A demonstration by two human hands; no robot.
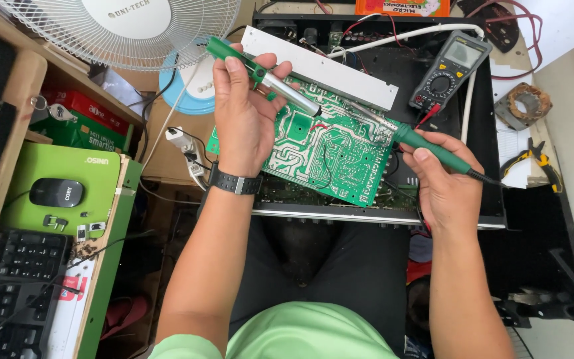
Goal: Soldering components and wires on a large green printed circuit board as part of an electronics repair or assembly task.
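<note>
Here left hand (244, 116) fingers grip desoldering pump (267, 78); right hand (443, 183) fingers grip soldering iron (433, 147)

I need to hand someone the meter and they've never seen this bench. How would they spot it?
Start at the green circuit board on the open black chassis. Up and right lies the multimeter: a dark handheld box, the only thing with a grey screen and round dial.

An electronics repair workshop is shown. A green circuit board (320, 149) is laid solder-side up over an opened black chassis (486, 133) on the bench, and a digital multimeter (450, 70) with red leads is set at the chassis's far right corner. Yellow-handled pliers (533, 159) and a copper coil (525, 103) are seen at the right edge, a table fan (127, 33) and a keyboard (14, 279) at the left.
</note>
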